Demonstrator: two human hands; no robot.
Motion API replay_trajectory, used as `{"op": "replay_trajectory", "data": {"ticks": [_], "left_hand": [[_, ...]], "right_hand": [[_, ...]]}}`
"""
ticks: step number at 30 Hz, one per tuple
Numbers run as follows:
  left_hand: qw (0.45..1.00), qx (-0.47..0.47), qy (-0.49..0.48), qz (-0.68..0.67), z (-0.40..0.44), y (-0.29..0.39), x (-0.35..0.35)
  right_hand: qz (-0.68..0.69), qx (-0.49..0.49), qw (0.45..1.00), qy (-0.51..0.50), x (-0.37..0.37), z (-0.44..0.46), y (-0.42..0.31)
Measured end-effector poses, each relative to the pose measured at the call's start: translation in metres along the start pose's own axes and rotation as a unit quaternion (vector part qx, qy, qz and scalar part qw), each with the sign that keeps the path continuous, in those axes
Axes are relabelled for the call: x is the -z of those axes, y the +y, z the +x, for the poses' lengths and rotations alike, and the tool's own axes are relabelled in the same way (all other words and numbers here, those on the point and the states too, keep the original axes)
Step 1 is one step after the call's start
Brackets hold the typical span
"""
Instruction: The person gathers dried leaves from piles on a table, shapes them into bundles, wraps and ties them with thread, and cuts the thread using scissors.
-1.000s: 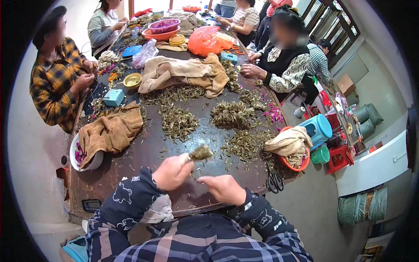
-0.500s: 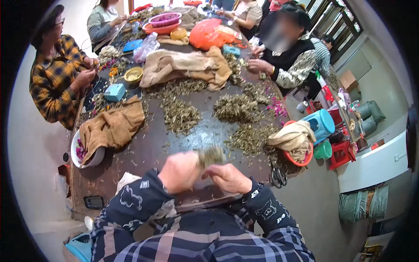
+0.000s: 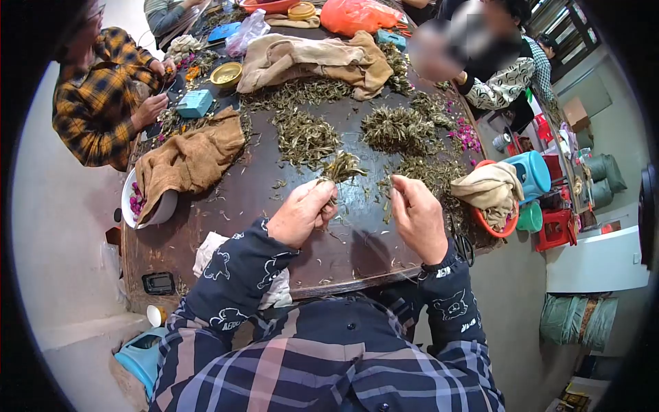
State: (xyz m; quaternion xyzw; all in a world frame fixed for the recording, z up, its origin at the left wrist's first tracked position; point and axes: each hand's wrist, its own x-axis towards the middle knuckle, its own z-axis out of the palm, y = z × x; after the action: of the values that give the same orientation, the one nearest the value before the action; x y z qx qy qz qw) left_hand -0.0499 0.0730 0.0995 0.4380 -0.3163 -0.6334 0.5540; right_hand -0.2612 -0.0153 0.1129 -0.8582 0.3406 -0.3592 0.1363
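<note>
In front of my chest, my left hand [image 3: 305,214] is closed around a small bundle of dried grey-green plant stems [image 3: 342,167], whose frayed end sticks out toward the far right. To its right and apart from it, my right hand [image 3: 420,218] is raised with thumb and fingers pinched together. Whatever the pinch holds, if anything, is too fine to make out. Beyond my hands lie loose heaps of the same dried plant, one left of centre [image 3: 304,136] and another farther right [image 3: 398,130]. Both hands are above the dark table [image 3: 261,172].
A white basin [image 3: 165,209] under brown cloth [image 3: 195,154] stands left. At right are a red basin [image 3: 499,232] with beige cloth [image 3: 487,185] and black scissors [image 3: 465,248]. A black tray [image 3: 158,283] lies near left. Co-workers sit along both sides.
My hands have moved apart: the right went outward and up, while the left rose slightly with the bundle. My view has tilted down toward the near table.
</note>
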Motion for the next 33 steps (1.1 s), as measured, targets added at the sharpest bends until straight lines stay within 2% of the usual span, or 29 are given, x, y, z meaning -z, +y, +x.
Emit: {"op": "replay_trajectory", "data": {"ticks": [6, 10, 11, 16, 20, 23, 25, 27, 28, 30, 33], "left_hand": [[0.999, 0.008, -0.020, -0.046, -0.001, -0.006, -0.002], [0.997, 0.043, -0.021, -0.062, -0.005, -0.013, -0.009], [0.997, 0.046, -0.022, -0.063, -0.006, -0.015, -0.010], [0.992, 0.068, -0.037, -0.096, -0.009, -0.021, -0.016], [0.979, 0.086, -0.061, -0.176, -0.009, -0.026, -0.017], [0.977, 0.084, -0.062, -0.184, -0.011, -0.023, -0.019], [0.975, 0.085, -0.059, -0.195, -0.010, -0.023, -0.016], [0.971, 0.083, -0.058, -0.217, -0.006, -0.021, -0.013], [0.972, 0.074, -0.067, -0.215, -0.005, -0.019, -0.012], [0.969, 0.082, -0.050, -0.228, -0.003, -0.017, -0.012], [0.977, 0.067, -0.046, -0.196, -0.001, -0.017, -0.012]], "right_hand": [[0.073, -0.083, 0.994, -0.026, 0.005, 0.005, -0.018], [0.056, 0.007, 0.998, 0.033, -0.006, 0.008, -0.026], [0.054, 0.003, 0.998, 0.033, -0.008, 0.008, -0.027], [-0.040, 0.065, 0.997, -0.003, -0.022, 0.008, -0.022], [-0.220, 0.026, 0.973, 0.061, -0.033, 0.013, 0.002], [-0.190, 0.012, 0.974, 0.124, -0.028, 0.017, 0.035], [-0.218, -0.040, 0.973, 0.068, -0.020, 0.009, 0.042], [-0.165, -0.102, 0.981, -0.018, -0.018, 0.000, 0.049], [-0.172, -0.096, 0.980, -0.009, -0.017, -0.004, 0.048], [-0.188, -0.017, 0.980, -0.066, -0.021, -0.011, 0.042], [-0.192, 0.004, 0.976, -0.104, -0.019, -0.013, 0.013]]}}
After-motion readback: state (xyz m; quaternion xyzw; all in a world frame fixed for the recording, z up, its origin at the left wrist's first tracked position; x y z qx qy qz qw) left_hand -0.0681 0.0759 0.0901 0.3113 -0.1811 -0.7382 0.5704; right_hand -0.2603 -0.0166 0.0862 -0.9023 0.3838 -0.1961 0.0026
